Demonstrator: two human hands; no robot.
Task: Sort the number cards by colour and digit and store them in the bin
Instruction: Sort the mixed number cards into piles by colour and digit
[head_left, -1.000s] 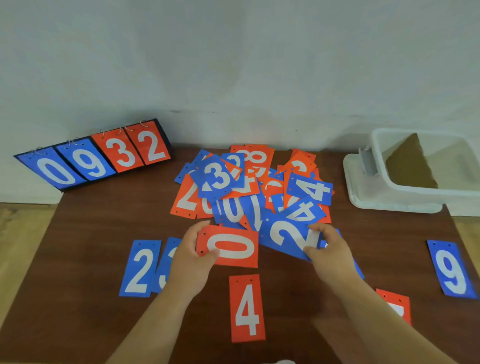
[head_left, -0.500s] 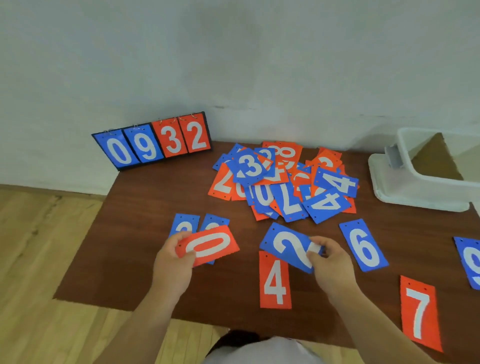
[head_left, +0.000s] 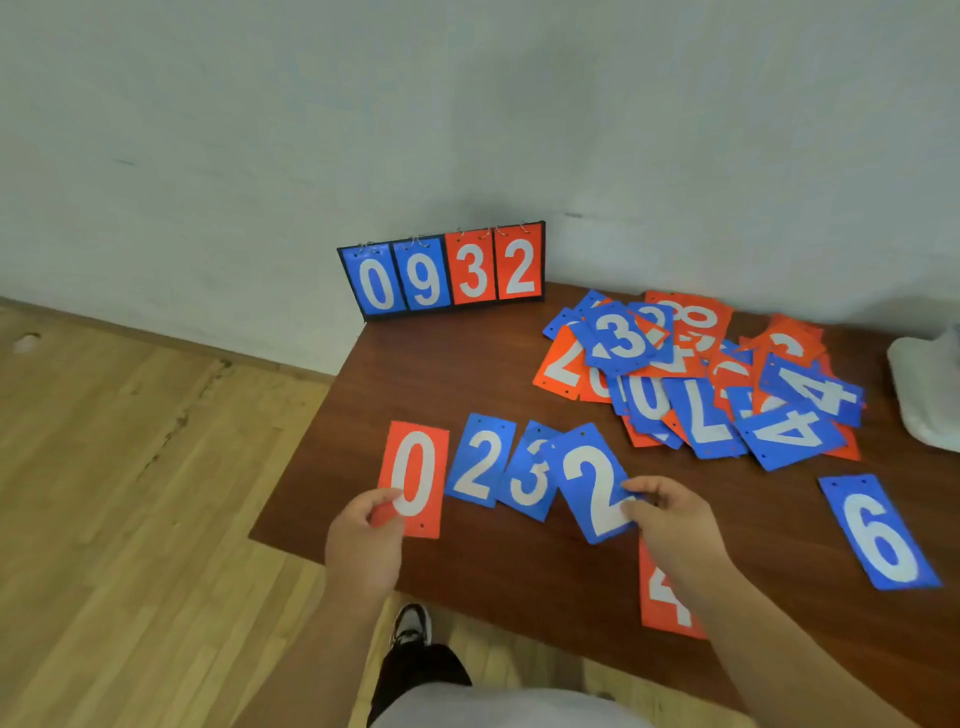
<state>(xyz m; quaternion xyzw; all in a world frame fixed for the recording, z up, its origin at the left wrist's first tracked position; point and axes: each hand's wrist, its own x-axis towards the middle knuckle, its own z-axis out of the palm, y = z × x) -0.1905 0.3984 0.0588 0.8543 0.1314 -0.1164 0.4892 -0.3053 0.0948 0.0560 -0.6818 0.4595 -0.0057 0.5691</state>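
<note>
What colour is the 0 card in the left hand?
The 0 card is red with a white digit; the head view shows it best.

Left hand (head_left: 363, 540) pinches red 0 card (head_left: 415, 475); right hand (head_left: 675, 525) pinches blue 2 card (head_left: 592, 483).

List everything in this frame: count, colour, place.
scoreboard: one, blue and red, back left table corner
card pile: one, blue and red mixed, back right
red 0 card: one, red, front left
flat blue 2 card: one, blue, beside it
blue 3 card: one, blue, next, partly covered
held blue 2 card: one, blue, overlapping the 3
blue 6 card: one, blue, right
red 4 card: one, red, under right forearm
bin: one, white, right edge, cut off
table: one, dark brown
shoe: one, black and white, floor
left hand: pinches red 0 card
right hand: pinches held blue 2 card
</note>
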